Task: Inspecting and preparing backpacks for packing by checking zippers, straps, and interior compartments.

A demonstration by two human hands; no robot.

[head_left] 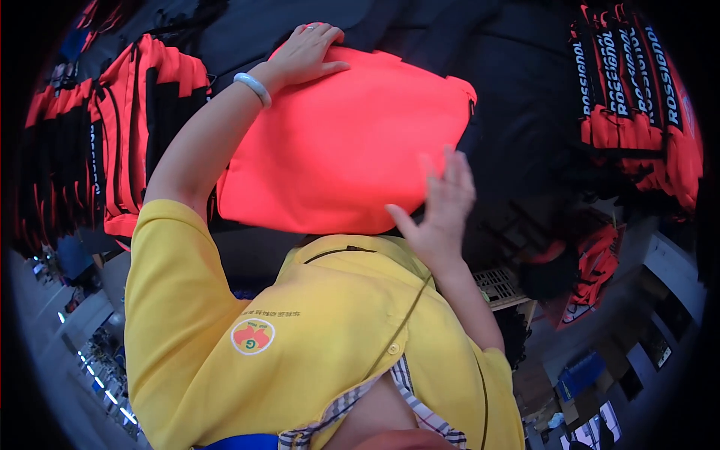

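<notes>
An orange bag is pressed flat on the dark table by the left hand, fingers spread at its far corner, while the right hand is held open just beside its near edge.

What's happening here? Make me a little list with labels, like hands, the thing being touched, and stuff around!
left hand: left hand rests flat on the far edge of the orange bag
right hand: right hand open, raised at the bag's near right edge, blurred
main thing: orange bag, flat, on a dark surface
wearing: yellow shirt, pale bracelet
around: stacks of orange-and-black bags on both sides
</notes>
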